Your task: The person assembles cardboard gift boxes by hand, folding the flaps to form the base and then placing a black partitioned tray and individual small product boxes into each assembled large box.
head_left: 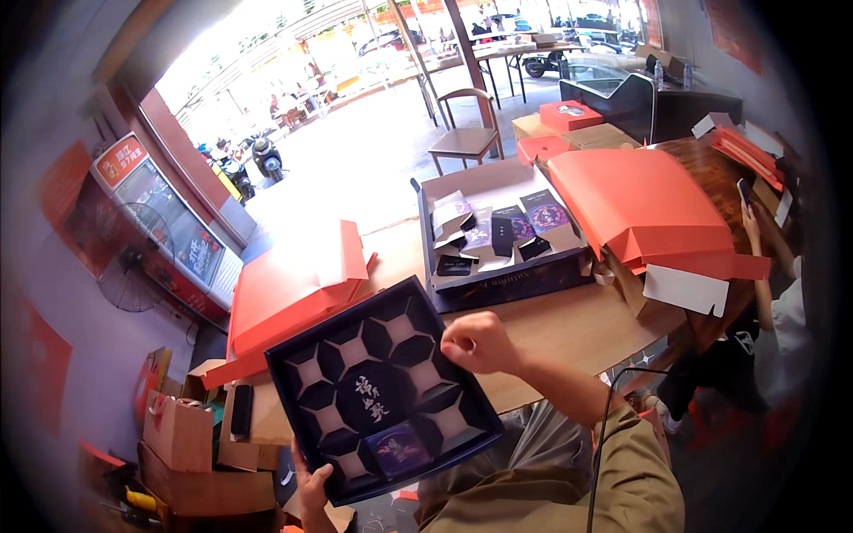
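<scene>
A dark navy gift box tray is tilted toward me over the table's front edge. Several cut-out compartments with pale folded walls ring its dark centre panel, which bears white lettering. One small purple box sits in the compartment nearest me. My left hand grips the tray's lower left edge, thumb on the rim. Curled into a loose fist, my right hand hovers by the tray's upper right edge, with nothing visible in it. Beyond it stands a larger dark box containing purple packets and small black boxes.
Stacked red-orange cardboard pieces lie left on the wooden table; another red-orange stack is at right. A black oblong case rests at the table's left end, near cardboard boxes. At far right, another person's hand holds a phone.
</scene>
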Demonstrator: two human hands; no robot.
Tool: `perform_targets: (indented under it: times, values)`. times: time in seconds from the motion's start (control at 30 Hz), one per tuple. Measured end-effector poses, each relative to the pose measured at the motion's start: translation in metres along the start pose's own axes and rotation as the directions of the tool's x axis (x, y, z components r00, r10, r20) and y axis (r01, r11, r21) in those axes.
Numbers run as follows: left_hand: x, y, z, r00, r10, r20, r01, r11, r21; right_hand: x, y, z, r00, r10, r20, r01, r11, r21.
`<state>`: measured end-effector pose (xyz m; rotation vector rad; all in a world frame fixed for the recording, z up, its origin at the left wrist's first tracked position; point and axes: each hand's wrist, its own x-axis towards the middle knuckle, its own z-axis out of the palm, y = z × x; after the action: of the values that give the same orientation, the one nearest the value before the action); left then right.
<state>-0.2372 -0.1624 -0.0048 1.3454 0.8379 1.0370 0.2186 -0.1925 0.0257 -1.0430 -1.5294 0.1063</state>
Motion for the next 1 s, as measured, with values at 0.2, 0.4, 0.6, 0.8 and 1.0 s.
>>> perform_targets:
  times: [0.2,0.4,0.6,0.8,1.0]
  values:
    - [0.052,0.014,-0.024,0.999,0.029,0.014,-0.029,0.999,-0.021,0.058,0.080,-0.061,0.961,0.201,-0.188,-0.273,0.782,-0.560]
    - [0.138,-0.002,-0.029,0.990,-0.044,0.137,0.042,0.999,0.018,0.100,0.131,-0.091,0.583,0.735,-0.346,-0.662,0.184,-0.726]
    - [0.157,-0.018,-0.032,0.995,-0.038,0.089,0.009,0.953,0.302,0.090,0.177,-0.073,0.737,0.574,-0.357,-0.655,0.475,-0.588]
    - [0.141,0.035,0.033,0.832,0.549,0.083,-0.403,0.495,0.769,0.087,0.186,-0.127,0.862,-0.050,-0.504,-0.321,0.716,-0.620]
    - [0.116,0.117,0.137,0.561,0.771,0.301,-0.797,0.405,0.448,0.142,0.063,-0.105,0.790,0.256,-0.557,-0.174,0.965,0.196]
